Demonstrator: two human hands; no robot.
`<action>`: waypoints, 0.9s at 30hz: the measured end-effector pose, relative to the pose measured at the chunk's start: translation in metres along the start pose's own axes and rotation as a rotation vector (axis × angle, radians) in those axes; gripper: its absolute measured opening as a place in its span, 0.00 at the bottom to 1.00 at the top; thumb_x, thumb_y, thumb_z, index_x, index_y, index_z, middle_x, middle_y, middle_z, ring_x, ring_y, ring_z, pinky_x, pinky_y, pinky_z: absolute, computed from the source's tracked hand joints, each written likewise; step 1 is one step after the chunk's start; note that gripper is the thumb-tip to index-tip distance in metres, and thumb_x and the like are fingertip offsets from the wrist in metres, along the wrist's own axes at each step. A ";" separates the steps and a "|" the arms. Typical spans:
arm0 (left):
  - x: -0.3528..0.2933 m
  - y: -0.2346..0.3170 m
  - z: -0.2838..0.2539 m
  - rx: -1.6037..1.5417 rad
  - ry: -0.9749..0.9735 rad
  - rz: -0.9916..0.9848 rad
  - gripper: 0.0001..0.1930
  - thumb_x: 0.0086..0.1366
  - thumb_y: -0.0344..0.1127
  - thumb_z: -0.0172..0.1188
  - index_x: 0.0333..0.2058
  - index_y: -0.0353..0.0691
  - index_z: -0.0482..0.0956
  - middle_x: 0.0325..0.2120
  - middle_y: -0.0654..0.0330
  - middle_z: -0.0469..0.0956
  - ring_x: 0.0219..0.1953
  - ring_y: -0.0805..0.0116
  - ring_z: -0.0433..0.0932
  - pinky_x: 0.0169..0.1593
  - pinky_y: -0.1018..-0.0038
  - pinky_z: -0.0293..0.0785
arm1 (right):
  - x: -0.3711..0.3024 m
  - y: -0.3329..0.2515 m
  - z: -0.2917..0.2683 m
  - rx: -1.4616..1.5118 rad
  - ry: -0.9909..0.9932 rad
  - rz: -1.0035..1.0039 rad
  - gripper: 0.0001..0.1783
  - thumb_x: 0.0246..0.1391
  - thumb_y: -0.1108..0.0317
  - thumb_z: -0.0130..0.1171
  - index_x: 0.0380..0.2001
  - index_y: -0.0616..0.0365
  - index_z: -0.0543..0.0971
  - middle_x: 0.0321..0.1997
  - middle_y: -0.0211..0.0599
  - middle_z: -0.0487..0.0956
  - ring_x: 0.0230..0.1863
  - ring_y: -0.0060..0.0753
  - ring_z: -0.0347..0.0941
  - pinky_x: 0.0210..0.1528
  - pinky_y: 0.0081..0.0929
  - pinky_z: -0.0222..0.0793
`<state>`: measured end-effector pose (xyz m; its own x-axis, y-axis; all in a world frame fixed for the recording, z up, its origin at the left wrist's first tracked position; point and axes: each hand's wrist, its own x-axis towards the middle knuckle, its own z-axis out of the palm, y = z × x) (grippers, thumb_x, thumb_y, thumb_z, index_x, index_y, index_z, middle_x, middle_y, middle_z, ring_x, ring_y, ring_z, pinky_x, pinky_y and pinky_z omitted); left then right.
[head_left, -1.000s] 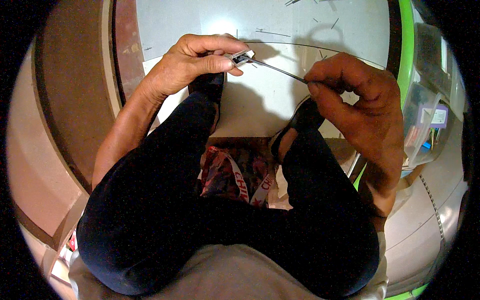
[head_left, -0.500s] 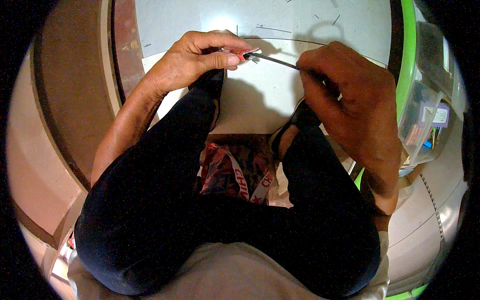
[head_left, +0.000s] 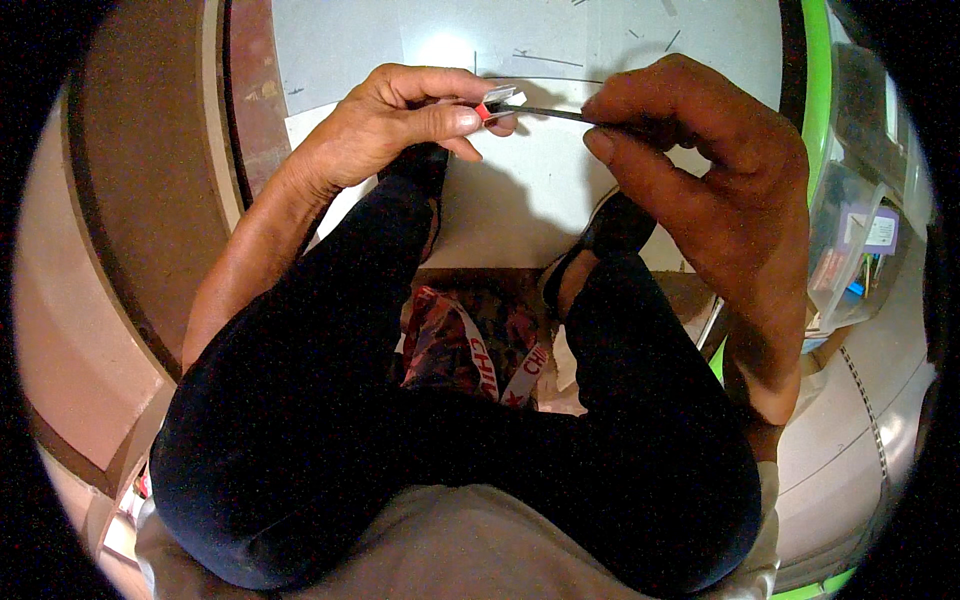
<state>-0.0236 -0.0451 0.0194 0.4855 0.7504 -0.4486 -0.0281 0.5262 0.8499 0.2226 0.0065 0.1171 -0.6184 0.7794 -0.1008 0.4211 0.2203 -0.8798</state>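
Observation:
A small red and white packet point(head_left: 507, 97) is pinched between the thumb and fingers of my left hand point(head_left: 395, 115), its open end facing right. Between the thumb and forefinger of my right hand point(head_left: 720, 165) is a thin dark stick point(head_left: 556, 113). The stick runs leftward, and its far end meets the packet's open end. How deep it reaches inside I cannot tell. Both hands are raised above a white surface point(head_left: 520, 190), beyond my feet.
Several thin dark strips point(head_left: 547, 57) lie on the pale board point(head_left: 350, 50) at the back. A clear plastic bin point(head_left: 840, 245) with small items stands at the right, beside a green edge point(head_left: 811, 120). Patterned cloth point(head_left: 440, 340) with printed straps lies between my black-trousered legs.
My right hand has turned, so its thumb and forefinger now show around the stick. The packet has tilted in my left hand, showing more of its white open end.

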 end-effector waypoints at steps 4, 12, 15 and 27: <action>0.000 -0.001 0.000 -0.030 -0.057 0.040 0.21 0.60 0.41 0.60 0.48 0.32 0.75 0.40 0.57 0.79 0.35 0.68 0.80 0.43 0.74 0.76 | -0.002 0.004 0.002 0.242 -0.011 0.119 0.09 0.48 0.79 0.62 0.35 0.60 0.79 0.31 0.29 0.78 0.36 0.20 0.74 0.40 0.17 0.70; -0.001 0.006 0.003 -0.080 -0.062 0.035 0.17 0.61 0.36 0.59 0.47 0.35 0.76 0.40 0.56 0.80 0.40 0.67 0.79 0.44 0.73 0.76 | -0.001 -0.001 0.000 0.086 0.019 0.031 0.09 0.47 0.78 0.64 0.34 0.63 0.79 0.33 0.34 0.79 0.36 0.22 0.75 0.38 0.16 0.69; 0.000 0.008 0.005 -0.054 -0.053 0.019 0.23 0.59 0.42 0.62 0.48 0.32 0.74 0.40 0.57 0.79 0.36 0.65 0.81 0.43 0.71 0.77 | 0.000 0.005 0.000 -0.012 0.040 -0.134 0.09 0.45 0.79 0.64 0.33 0.64 0.79 0.30 0.35 0.78 0.33 0.24 0.75 0.35 0.17 0.69; 0.002 0.004 0.004 0.004 -0.008 0.086 0.19 0.60 0.37 0.60 0.49 0.35 0.75 0.41 0.57 0.78 0.38 0.65 0.80 0.45 0.71 0.77 | 0.000 0.004 0.006 -0.043 0.099 -0.082 0.08 0.44 0.78 0.66 0.30 0.64 0.79 0.28 0.34 0.77 0.30 0.23 0.74 0.33 0.18 0.68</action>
<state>-0.0198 -0.0431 0.0228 0.4882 0.7895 -0.3719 -0.0667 0.4586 0.8861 0.2204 0.0035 0.1106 -0.5844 0.8113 0.0184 0.4013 0.3087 -0.8624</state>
